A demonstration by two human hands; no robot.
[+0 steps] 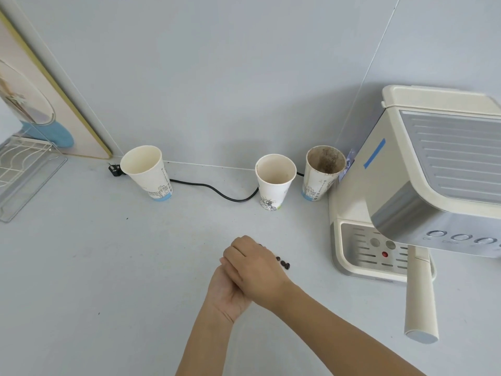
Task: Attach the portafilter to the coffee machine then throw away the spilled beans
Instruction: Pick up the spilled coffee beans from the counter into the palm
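Note:
A few dark coffee beans point(282, 263) lie on the white counter just right of my hands. My left hand point(226, 293) is palm up and cupped at the counter, its fingers hidden. My right hand point(254, 267) lies across it, back up, fingers together and bent down over the left palm; more beans peek out at its far edge. What the left palm holds is hidden. The cream portafilter handle point(420, 297) sticks out toward me from under the head of the cream and steel coffee machine point(393, 172) on the right.
Three paper cups stand along the wall: one at left point(147, 172), one in the middle point(274, 183), and a stained one point(322, 172) beside the machine. A black power cord point(217, 189) runs behind them. A wire rack on a tray point(24, 169) sits far left.

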